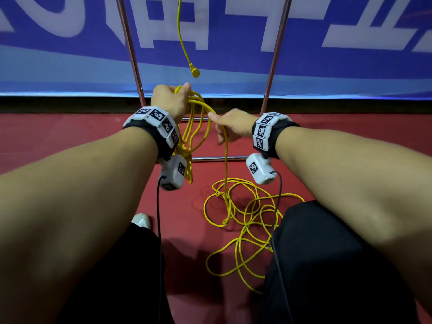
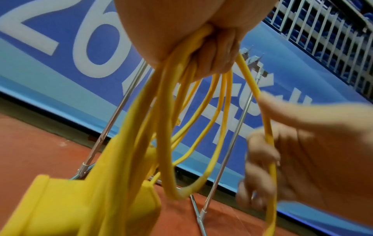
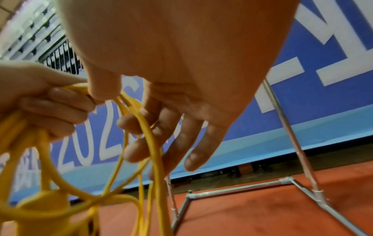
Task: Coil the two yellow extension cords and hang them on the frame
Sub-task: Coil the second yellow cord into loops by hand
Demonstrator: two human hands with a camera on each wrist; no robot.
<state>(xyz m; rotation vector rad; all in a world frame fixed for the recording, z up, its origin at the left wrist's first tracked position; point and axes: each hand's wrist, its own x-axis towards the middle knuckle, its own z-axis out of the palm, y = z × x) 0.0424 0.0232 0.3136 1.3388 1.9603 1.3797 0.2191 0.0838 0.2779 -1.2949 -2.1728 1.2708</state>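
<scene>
Left hand [image 1: 171,99]: we are gripping a bunch of loops of the cord [image 1: 194,127], fingers curled tight round the top of the bunch, in front of the frame [image 1: 273,66].
Loops: they are hanging down from our left fist, between the frame's two uprights as the head view shows it; a yellow socket block [image 2: 66,206] is dangling low among them in the left wrist view.
Right hand [image 1: 231,125]: we are holding one strand of the same cord just right of the loops, thumb on top, fingers loosely curled with the strand running across them [image 3: 141,148].
Loose cord [image 1: 247,220]: the strand is dropping from our right hand to a tangle lying on the red floor [image 1: 70,136], nearer us than the frame's base bar, between our legs.
Second cord [image 1: 181,38]: it is hanging down inside the frame, its plug [image 1: 194,71] dangling above our left hand, not touching it.
Frame: it is standing on the floor in front of a blue banner [image 1: 233,61].
</scene>
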